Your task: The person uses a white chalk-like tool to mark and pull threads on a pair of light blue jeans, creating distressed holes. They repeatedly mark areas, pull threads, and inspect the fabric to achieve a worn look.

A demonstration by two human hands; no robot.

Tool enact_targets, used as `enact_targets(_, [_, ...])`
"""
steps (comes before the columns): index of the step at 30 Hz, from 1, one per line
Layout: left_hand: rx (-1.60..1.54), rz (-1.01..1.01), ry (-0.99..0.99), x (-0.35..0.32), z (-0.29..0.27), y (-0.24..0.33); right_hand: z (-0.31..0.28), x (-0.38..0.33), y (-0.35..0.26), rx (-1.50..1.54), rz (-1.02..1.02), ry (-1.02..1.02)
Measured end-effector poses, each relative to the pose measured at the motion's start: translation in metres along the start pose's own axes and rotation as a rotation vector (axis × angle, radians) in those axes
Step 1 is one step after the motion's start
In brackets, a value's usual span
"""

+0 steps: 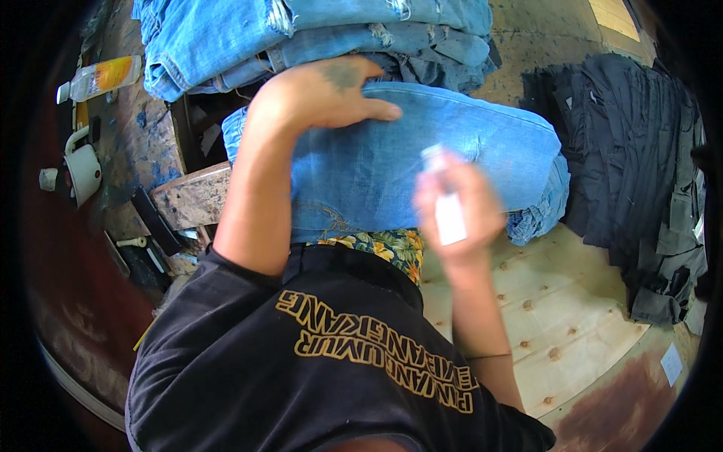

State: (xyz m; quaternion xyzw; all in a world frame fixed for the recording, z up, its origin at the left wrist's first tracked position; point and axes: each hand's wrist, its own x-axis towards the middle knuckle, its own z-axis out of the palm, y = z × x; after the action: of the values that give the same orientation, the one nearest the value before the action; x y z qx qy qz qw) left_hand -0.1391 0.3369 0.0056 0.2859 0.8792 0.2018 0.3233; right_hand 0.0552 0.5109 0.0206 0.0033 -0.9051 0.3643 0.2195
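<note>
Folded blue jeans (354, 166) lie across my lap, with a worn patch and loose threads near their lower edge. My left hand (335, 94) rests at the jeans' far edge, thumb stretched out over the denim; its other fingers are partly hidden. Above the right part of the denim, my right hand (467, 211) is closed around a small white object (451, 218). Motion blurs that hand, and the object's kind cannot be made out. Just beyond my left hand is a stack of blue jeans (316, 38) with frayed, ripped spots.
Dark trousers (617, 143) are piled at the right. On the left stand a clear bottle (105, 77) with a yellow label and a white mug-like container (83, 173), near a wooden plank (192, 197). A pale wooden board (557, 316) lies right of my lap.
</note>
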Motion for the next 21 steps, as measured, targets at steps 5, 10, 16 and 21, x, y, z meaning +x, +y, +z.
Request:
enact_targets(5, [-0.001,-0.002,-0.316,0.014,-0.008,-0.024,0.080,-0.029,-0.024,0.071,-0.079,-0.087])
enact_targets(10, [-0.128,0.091,-0.254,0.014,0.000,-0.048,0.085,-0.030,-0.016,0.111,-0.088,-0.110])
enact_targets(16, [-0.280,0.080,0.031,0.018,0.019,-0.045,0.105,-0.006,-0.004,0.002,-0.105,0.023])
enact_targets(21, [-0.340,0.122,0.081,0.020,0.025,-0.055,0.129,0.032,0.003,-0.068,-0.054,0.122])
